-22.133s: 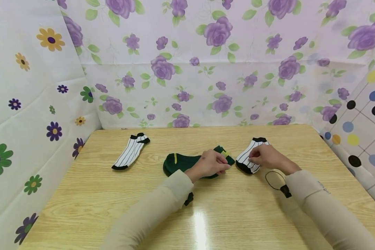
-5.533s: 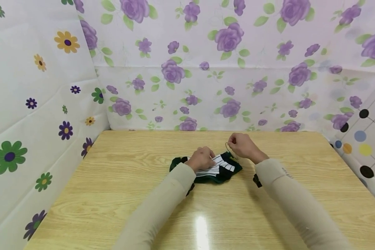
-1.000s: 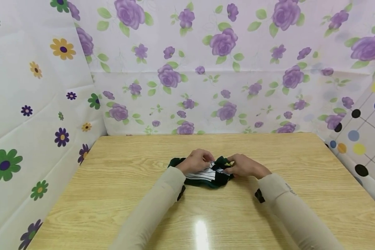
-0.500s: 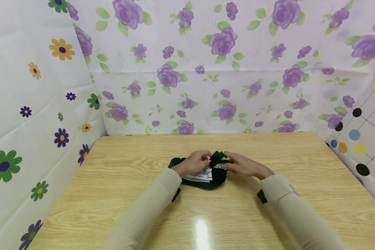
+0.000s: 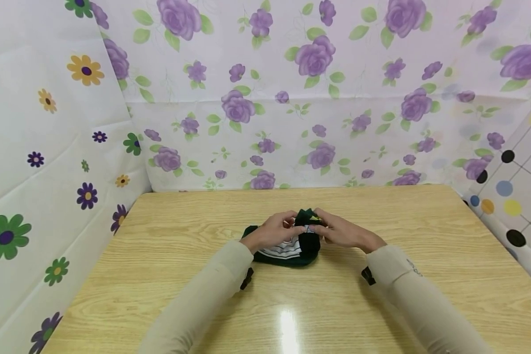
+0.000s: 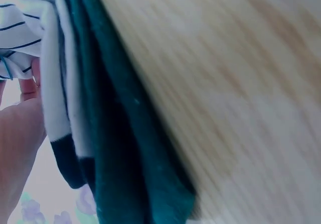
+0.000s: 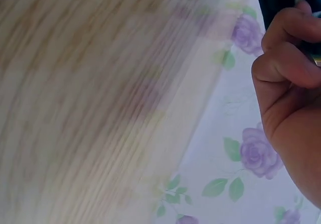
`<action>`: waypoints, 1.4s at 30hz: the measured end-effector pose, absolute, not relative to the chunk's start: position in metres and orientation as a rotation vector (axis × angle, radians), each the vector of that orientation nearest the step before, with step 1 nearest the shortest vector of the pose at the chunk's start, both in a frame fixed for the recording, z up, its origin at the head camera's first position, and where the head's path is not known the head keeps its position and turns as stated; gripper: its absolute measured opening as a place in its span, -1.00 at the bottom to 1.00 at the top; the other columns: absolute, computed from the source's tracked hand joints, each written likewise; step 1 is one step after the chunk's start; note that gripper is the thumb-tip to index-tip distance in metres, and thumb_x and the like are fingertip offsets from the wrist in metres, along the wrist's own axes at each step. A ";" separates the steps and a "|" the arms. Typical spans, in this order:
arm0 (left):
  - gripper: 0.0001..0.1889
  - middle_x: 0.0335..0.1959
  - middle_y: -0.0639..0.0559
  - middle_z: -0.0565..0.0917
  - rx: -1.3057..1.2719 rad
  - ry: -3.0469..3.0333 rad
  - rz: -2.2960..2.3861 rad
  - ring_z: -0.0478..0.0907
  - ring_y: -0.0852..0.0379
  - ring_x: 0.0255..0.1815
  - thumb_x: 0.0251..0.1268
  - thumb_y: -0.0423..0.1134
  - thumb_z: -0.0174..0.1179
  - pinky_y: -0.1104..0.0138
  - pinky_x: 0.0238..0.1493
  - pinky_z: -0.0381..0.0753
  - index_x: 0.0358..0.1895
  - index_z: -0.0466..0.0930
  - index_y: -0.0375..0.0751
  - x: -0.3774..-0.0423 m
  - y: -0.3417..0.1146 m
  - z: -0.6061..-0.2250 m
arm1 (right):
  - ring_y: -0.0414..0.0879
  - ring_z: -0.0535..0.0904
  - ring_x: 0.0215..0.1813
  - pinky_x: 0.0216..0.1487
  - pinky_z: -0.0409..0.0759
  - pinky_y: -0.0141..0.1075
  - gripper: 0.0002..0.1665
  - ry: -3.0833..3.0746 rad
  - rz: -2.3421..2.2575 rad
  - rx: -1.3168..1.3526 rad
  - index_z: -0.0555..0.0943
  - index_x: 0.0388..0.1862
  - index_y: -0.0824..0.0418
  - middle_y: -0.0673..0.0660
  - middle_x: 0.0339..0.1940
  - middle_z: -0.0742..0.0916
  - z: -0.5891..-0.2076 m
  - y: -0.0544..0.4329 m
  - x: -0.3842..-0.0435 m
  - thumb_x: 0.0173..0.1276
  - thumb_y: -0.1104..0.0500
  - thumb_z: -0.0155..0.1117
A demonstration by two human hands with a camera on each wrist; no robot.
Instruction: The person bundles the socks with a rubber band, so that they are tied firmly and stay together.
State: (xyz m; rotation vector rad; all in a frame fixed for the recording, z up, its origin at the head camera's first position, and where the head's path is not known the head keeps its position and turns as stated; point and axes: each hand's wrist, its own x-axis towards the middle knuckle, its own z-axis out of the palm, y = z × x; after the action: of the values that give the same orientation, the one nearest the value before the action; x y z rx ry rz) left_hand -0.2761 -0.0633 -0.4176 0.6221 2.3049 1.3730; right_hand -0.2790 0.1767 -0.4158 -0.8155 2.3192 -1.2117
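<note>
Dark green socks [image 5: 287, 262] lie on the table with white, black-striped socks [image 5: 280, 250] on top of them. Their right end is folded up and over, with a green cuff [image 5: 307, 215] standing above it. My left hand [image 5: 270, 232] pinches the fold from the left, thumb in front. From the right, my right hand [image 5: 342, 232] grips the same folded end between thumb and fingers. The left wrist view has the layered green socks [image 6: 133, 148] close up beside the striped socks [image 6: 55, 93]. Curled fingers of my right hand [image 7: 288, 88] meet dark cloth in the right wrist view.
A wooden table [image 5: 194, 305] extends around the bundle. Behind it hangs a white cloth with purple flowers [image 5: 320, 156]. Floral cloth [image 5: 48, 196] borders the left side, dotted cloth [image 5: 517, 206] the right. Small black pieces [image 5: 368, 275] sit under both wrists.
Over the last second the green cuff end has been folded farther left over the striped socks, and both hands have drawn closer together. Earlier, the striped socks lay apart from the green ones.
</note>
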 end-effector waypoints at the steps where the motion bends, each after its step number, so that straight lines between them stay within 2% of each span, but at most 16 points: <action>1: -0.62 0.16 -0.16 0.46 0.619 2.289 1.397 0.58 -0.01 -0.07 0.50 -0.01 0.15 0.17 -0.15 0.65 0.24 0.49 -0.08 -0.276 -0.063 -0.417 | -0.15 0.24 -0.61 -0.49 0.31 -0.32 -0.69 2.308 -1.225 -0.810 0.35 0.20 0.17 0.26 -0.48 0.52 -0.416 0.178 -0.279 0.65 0.03 -0.04; 3: -0.72 0.10 -0.15 0.45 0.608 2.255 1.451 0.58 -0.01 -0.10 0.52 -0.05 0.14 0.18 -0.17 0.67 0.11 0.51 -0.09 -0.277 -0.061 -0.417 | -0.15 0.25 -0.62 -0.51 0.30 -0.32 -0.65 2.292 -1.257 -0.768 0.32 0.22 0.19 0.30 -0.47 0.55 -0.415 0.181 -0.277 0.65 0.02 -0.02; 6: -0.77 0.08 -0.16 0.43 0.564 2.214 1.540 0.55 -0.04 -0.11 0.56 -0.08 0.09 0.16 -0.16 0.68 0.06 0.45 -0.13 -0.278 -0.062 -0.417 | -0.15 0.25 -0.65 -0.59 0.26 -0.34 -0.66 2.272 -1.288 -0.698 0.29 0.17 0.28 0.37 -0.43 0.61 -0.416 0.191 -0.273 0.66 0.05 -0.04; 9: -0.77 0.06 -0.20 0.42 0.490 2.164 1.667 0.52 -0.08 -0.07 0.60 -0.12 0.02 0.09 -0.13 0.70 0.08 0.40 -0.19 -0.281 -0.065 -0.418 | -0.16 0.30 -0.69 -0.66 0.22 -0.36 -0.74 2.273 -1.202 -0.660 0.37 0.06 0.35 0.29 -0.43 0.67 -0.418 0.204 -0.266 0.67 0.15 -0.10; 12: -0.77 0.04 -0.22 0.40 0.451 2.145 1.721 0.52 -0.12 -0.07 0.62 -0.16 -0.01 0.02 -0.12 0.70 0.07 0.35 -0.26 -0.283 -0.067 -0.417 | -0.18 0.34 -0.70 -0.67 0.25 -0.38 -0.72 2.270 -1.081 -0.701 0.51 -0.03 0.39 0.14 -0.49 0.69 -0.421 0.215 -0.260 0.65 0.20 -0.07; 17: -0.80 0.10 -0.15 0.46 0.560 2.222 1.563 0.58 -0.07 -0.10 0.58 -0.18 0.06 0.05 -0.14 0.71 0.06 0.45 -0.22 -0.281 -0.057 -0.414 | -0.24 0.31 -0.71 -0.63 0.31 -0.38 -0.70 2.308 -1.094 -0.816 0.65 -0.14 0.35 0.15 -0.54 0.69 -0.422 0.218 -0.258 0.61 0.16 0.06; 22: -0.82 0.04 -0.06 0.50 0.628 2.333 1.431 0.59 0.05 -0.27 0.53 -0.11 0.14 0.20 -0.30 0.65 0.00 0.49 -0.10 -0.276 -0.044 -0.415 | -0.25 0.32 -0.59 -0.50 0.36 -0.37 -0.65 2.367 -1.110 -0.893 0.67 -0.28 0.28 0.13 -0.54 0.62 -0.419 0.208 -0.259 0.61 0.10 0.08; 24: -0.80 0.04 -0.03 0.51 0.612 2.371 1.400 0.57 0.06 -0.24 0.48 -0.08 0.20 0.23 -0.28 0.60 -0.01 0.50 -0.08 -0.274 -0.043 -0.417 | -0.22 0.34 -0.54 -0.43 0.37 -0.34 -0.67 2.384 -1.097 -0.893 0.67 -0.30 0.24 0.07 -0.53 0.57 -0.419 0.205 -0.259 0.60 0.09 0.09; 27: -0.73 0.08 -0.04 0.51 0.590 2.381 1.388 0.56 0.05 -0.07 0.41 -0.12 0.29 0.23 -0.16 0.60 0.06 0.53 -0.10 -0.273 -0.042 -0.421 | -0.17 0.38 -0.51 -0.40 0.40 -0.31 -0.66 2.438 -1.069 -0.835 0.65 -0.31 0.18 0.04 -0.53 0.56 -0.420 0.202 -0.257 0.60 0.05 0.09; 30: -0.66 0.11 -0.08 0.53 0.599 2.359 1.387 0.55 0.03 0.04 0.37 -0.22 0.32 0.21 -0.08 0.62 0.15 0.54 -0.17 -0.273 -0.042 -0.425 | -0.13 0.48 -0.52 -0.42 0.47 -0.28 -0.60 2.496 -1.090 -0.687 0.57 -0.25 0.23 0.06 -0.53 0.62 -0.421 0.198 -0.258 0.59 -0.07 0.07; 32: -0.63 0.11 -0.10 0.55 0.613 2.349 1.379 0.56 0.02 0.04 0.35 -0.28 0.32 0.21 -0.08 0.62 0.19 0.54 -0.22 -0.272 -0.041 -0.427 | -0.08 0.53 -0.55 -0.46 0.49 -0.24 -0.49 2.518 -1.126 -0.563 0.45 -0.09 0.31 0.11 -0.55 0.67 -0.422 0.196 -0.259 0.54 -0.17 0.13; 35: -0.58 0.12 -0.08 0.57 0.623 2.385 1.331 0.57 0.06 0.02 0.33 -0.29 0.35 0.24 -0.04 0.62 0.22 0.55 -0.25 -0.271 -0.037 -0.430 | -0.06 0.50 -0.66 -0.54 0.50 -0.20 -0.06 2.516 -1.145 -0.420 0.17 0.36 0.34 0.18 -0.61 0.67 -0.420 0.192 -0.262 0.38 -0.28 0.29; 37: -0.56 0.08 -0.06 0.60 0.617 2.412 1.303 0.58 0.09 -0.01 0.30 -0.28 0.37 0.25 -0.03 0.62 0.22 0.56 -0.26 -0.270 -0.035 -0.430 | -0.09 0.42 -0.72 -0.59 0.46 -0.21 0.09 2.508 -1.090 -0.398 0.12 0.45 0.32 0.17 -0.66 0.65 -0.419 0.190 -0.264 0.29 -0.32 0.35; 38: -0.56 0.04 -0.04 0.62 0.609 2.422 1.294 0.59 0.11 -0.04 0.29 -0.26 0.39 0.26 -0.04 0.62 0.21 0.57 -0.26 -0.270 -0.034 -0.431 | -0.10 0.41 -0.74 -0.60 0.47 -0.21 0.08 2.512 -1.050 -0.404 0.15 0.47 0.32 0.17 -0.67 0.63 -0.419 0.189 -0.264 0.29 -0.33 0.34; 40: -0.57 -0.04 0.00 0.65 0.591 2.436 1.283 0.60 0.14 -0.08 0.27 -0.23 0.41 0.27 -0.07 0.63 0.18 0.61 -0.25 -0.270 -0.033 -0.432 | -0.12 0.40 -0.75 -0.62 0.47 -0.23 -0.07 2.519 -0.979 -0.426 0.26 0.41 0.31 0.15 -0.68 0.62 -0.419 0.188 -0.264 0.36 -0.29 0.29; 42: -0.61 -0.11 0.04 0.67 0.584 2.454 1.269 0.61 0.16 -0.12 0.30 -0.20 0.39 0.29 -0.10 0.63 0.14 0.64 -0.22 -0.269 -0.034 -0.431 | -0.13 0.43 -0.74 -0.63 0.48 -0.25 -0.35 2.542 -0.946 -0.453 0.41 0.18 0.28 0.12 -0.68 0.62 -0.419 0.187 -0.263 0.47 -0.22 0.20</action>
State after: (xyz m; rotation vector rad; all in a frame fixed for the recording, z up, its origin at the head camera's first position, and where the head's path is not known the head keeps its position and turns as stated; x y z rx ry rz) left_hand -0.2694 -0.0341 -0.4308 0.5837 2.4543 1.2687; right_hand -0.2635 0.1872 -0.4195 -0.4526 2.5418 -0.9462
